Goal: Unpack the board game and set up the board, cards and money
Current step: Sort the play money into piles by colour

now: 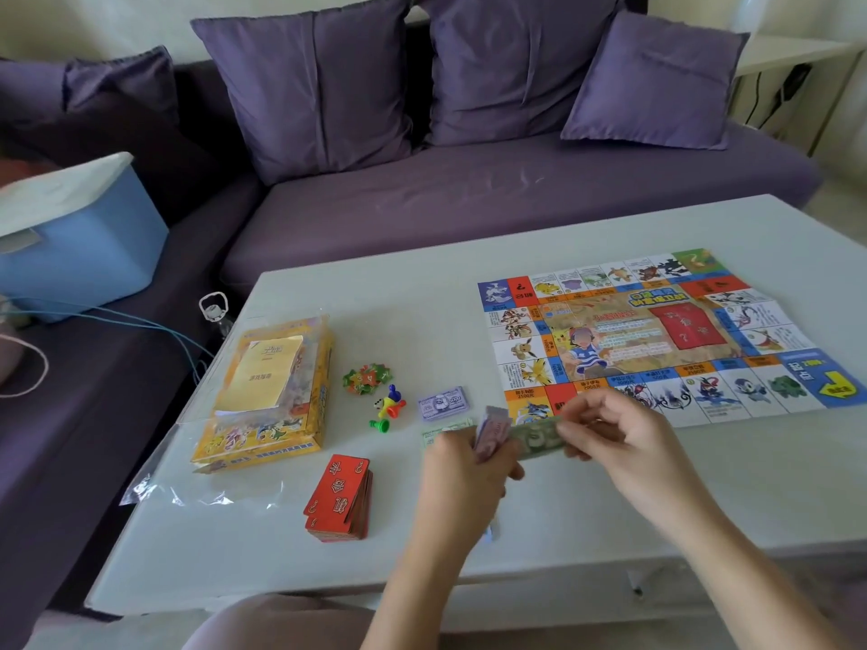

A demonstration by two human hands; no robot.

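Both your forearms reach in from the near edge and meet over the table (281, 555), just in front of the board's near-left corner. Your left hand (462, 466) is curled with its back toward you, gripping a wad (491, 426) of bills whose purple ends stick up past the fingers. Your right hand (610, 433) comes in from the right, thumb and fingertips pinching the end of a green bill (538, 441) that stretches flat between the two hands, its other end running into the wad. The board (657, 335) lies unfolded and flat on the right half of the table, its print upside down to you. A purple stack (441, 402) of bills sits just beyond your left hand, and a pale bill (445, 431) lies partly hidden under that hand. The red cards (340, 499) are piled left of your left hand, slightly fanned. Farther left lies the yellow box (262, 433), a clear bag (201, 480) spread at its near side, with pawns (389, 405) and tokens (367, 378) between box and stack.
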